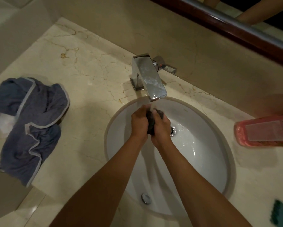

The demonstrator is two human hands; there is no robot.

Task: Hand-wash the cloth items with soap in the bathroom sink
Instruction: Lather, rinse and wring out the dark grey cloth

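Observation:
A small dark wet cloth point(151, 123) is bunched between both my hands over the white oval sink point(208, 158). My left hand point(139, 123) grips its left side and my right hand point(161, 128) grips its right side. Water runs from the chrome faucet point(149, 77) onto the top of the cloth and pools near the drain point(173, 129). A pink soap bottle point(265, 131) lies on its side on the counter right of the sink. A blue towel with pale trim point(32, 122) lies crumpled on the counter at left.
The marble counter point(91, 79) surrounds the sink. The faucet handle point(166, 66) sticks out to the right behind the spout. A green item point(279, 215) shows at the lower right edge. A dark wood mirror frame point(235, 28) runs along the wall.

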